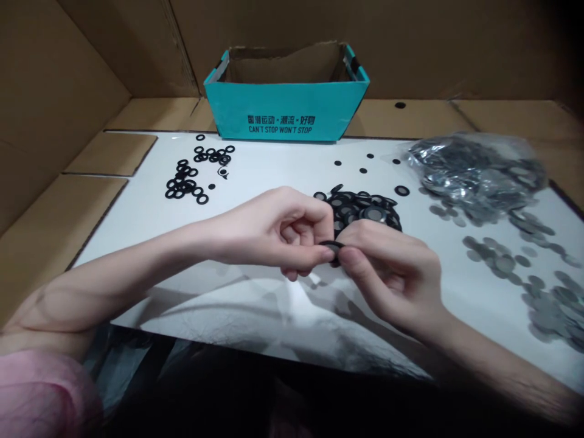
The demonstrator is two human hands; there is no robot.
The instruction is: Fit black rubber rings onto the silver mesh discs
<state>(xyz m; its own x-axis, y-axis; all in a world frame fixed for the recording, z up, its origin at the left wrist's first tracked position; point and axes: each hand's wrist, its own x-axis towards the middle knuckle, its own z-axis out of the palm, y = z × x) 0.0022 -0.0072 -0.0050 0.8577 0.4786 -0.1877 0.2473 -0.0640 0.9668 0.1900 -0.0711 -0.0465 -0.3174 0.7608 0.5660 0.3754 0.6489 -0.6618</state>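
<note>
Between my two hands is a small round black-rimmed disc (pixel 335 247) with a greyish middle, seen nearly edge-on. My left hand (pixel 283 234) pinches its left side between thumb and fingers. On its right side, the thumb and fingertips of my right hand (pixel 396 267) press against it; part of the disc is hidden by the fingertips. Just behind the hands lies a heap of similar black-rimmed discs (pixel 360 207), some showing grey centres. My hands cover the front of this heap.
An open teal box (pixel 287 106) stands at the back. Black rings (pixel 182 182) lie at left on the white board (pixel 255 182). At right are a clear plastic bag (pixel 474 170) of dark discs and many loose grey discs (pixel 552 304). Cardboard walls (pixel 410 48) surround the board.
</note>
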